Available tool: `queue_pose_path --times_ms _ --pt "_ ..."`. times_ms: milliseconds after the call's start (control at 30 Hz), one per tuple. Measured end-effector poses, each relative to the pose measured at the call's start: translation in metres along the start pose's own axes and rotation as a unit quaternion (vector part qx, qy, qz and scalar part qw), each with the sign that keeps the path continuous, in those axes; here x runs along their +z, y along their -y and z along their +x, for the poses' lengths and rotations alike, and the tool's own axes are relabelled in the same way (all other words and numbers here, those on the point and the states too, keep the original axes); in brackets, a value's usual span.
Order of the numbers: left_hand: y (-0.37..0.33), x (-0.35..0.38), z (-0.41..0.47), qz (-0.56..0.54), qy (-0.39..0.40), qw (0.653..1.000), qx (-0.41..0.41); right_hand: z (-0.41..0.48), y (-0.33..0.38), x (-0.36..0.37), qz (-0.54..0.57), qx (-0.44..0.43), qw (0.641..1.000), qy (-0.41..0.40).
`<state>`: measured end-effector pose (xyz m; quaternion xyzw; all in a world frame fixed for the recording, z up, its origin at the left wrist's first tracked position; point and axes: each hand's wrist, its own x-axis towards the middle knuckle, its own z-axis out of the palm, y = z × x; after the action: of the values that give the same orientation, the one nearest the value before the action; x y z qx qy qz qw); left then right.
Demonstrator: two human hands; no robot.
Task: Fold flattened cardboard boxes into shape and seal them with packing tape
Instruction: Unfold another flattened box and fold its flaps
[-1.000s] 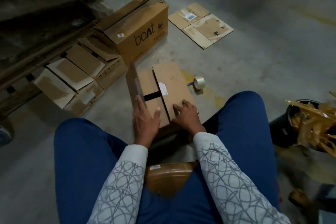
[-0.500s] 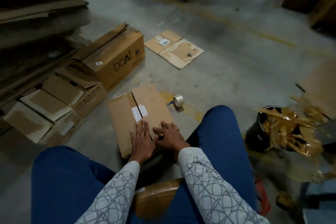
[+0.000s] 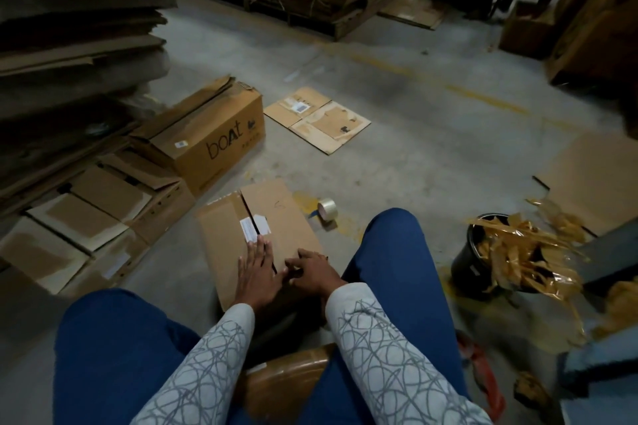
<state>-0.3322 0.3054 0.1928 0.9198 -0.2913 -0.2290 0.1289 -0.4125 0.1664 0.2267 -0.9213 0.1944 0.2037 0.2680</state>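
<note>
A brown cardboard box [image 3: 228,235] stands on the concrete floor between my knees, its two top flaps folded down and meeting at a dark seam with a white label across it. My left hand [image 3: 257,272] lies flat on the flaps over the seam, fingers straight. My right hand [image 3: 310,271] rests beside it on the near right flap with fingers bent, pressing the cardboard. A roll of clear packing tape [image 3: 327,209] lies on the floor just right of the box, apart from both hands.
A "boat" printed carton [image 3: 214,134] and opened boxes [image 3: 100,214] sit to the left. Flattened cardboard [image 3: 317,117] lies ahead, another sheet [image 3: 593,179] at right. A black bucket [image 3: 476,262] full of used tape strips stands right of my knee. Stacked cardboard rises at left and rear.
The left flap has been folded down shut onto the box. Both hands moved together over the seam, and the camera view tilted up.
</note>
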Motion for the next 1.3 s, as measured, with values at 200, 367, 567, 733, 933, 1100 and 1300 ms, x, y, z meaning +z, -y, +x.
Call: queue_pose_path --times_ms 200,367,567,733,933,1100,1300 --pt "0.0 0.002 -0.007 -0.013 0.012 1.0 0.016 -0.005 -0.003 0.003 0.008 0.005 1.0 -0.008" --pt "0.001 0.005 -0.013 -0.009 -0.013 0.999 0.031 -0.002 0.001 0.011 0.001 0.002 1.0 -0.025" --pt "-0.008 0.015 -0.017 0.042 -0.01 0.999 0.016 -0.001 0.005 0.017 -0.061 -0.023 0.998 -0.006" --pt "0.0 0.016 -0.013 0.055 -0.009 0.997 0.045 0.006 0.0 0.016 -0.073 -0.019 0.997 -0.002" --pt "0.005 0.018 -0.01 0.084 -0.043 0.995 0.046 0.012 -0.001 0.012 -0.073 -0.011 0.997 0.001" --pt "-0.004 0.01 0.007 0.021 -0.055 0.998 0.021 0.004 0.004 0.005 -0.04 0.004 0.999 -0.014" --pt "-0.023 0.0 0.028 -0.024 -0.088 0.995 0.037 -0.003 -0.001 -0.009 0.137 0.079 0.98 -0.122"
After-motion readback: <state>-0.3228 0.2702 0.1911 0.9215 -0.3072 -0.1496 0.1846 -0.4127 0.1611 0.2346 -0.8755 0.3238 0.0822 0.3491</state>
